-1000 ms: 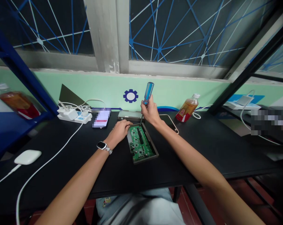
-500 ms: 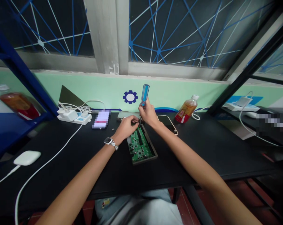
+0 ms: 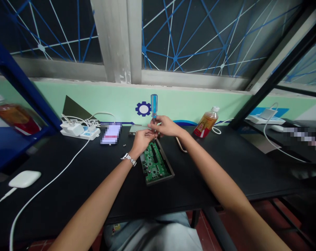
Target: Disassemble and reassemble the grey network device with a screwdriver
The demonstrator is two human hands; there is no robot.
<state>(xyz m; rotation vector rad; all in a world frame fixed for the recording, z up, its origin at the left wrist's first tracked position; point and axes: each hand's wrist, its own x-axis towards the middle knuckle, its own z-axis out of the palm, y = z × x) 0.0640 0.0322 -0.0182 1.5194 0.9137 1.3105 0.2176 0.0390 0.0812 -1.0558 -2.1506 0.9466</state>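
Observation:
A screwdriver (image 3: 154,105) with a clear blue handle stands upright over the far end of a green circuit board (image 3: 156,164). The board lies in a shallow metal casing (image 3: 162,180). My right hand (image 3: 166,126) is closed on the screwdriver, with its fingers low, around the bottom of the handle and the shaft. Beside the shaft, just above the board's far end, my left hand (image 3: 142,140) has its fingertips pinched together, close against the right fingers. Whatever lies between the left fingertips is hidden, as is the screwdriver's tip.
Behind my hands lies a flat metal box (image 3: 136,129). Small screws (image 3: 124,145) rest left of it, near a lit phone (image 3: 111,134) and a power strip (image 3: 91,134). A drink bottle (image 3: 206,122) stands back right, beyond another phone (image 3: 181,144). A white cable (image 3: 55,175) crosses the left side.
The screwdriver has gone from a slight tilt to upright and shifted left. My right hand has slid lower on it, its fingers now meeting the left fingertips. The view has turned slightly right.

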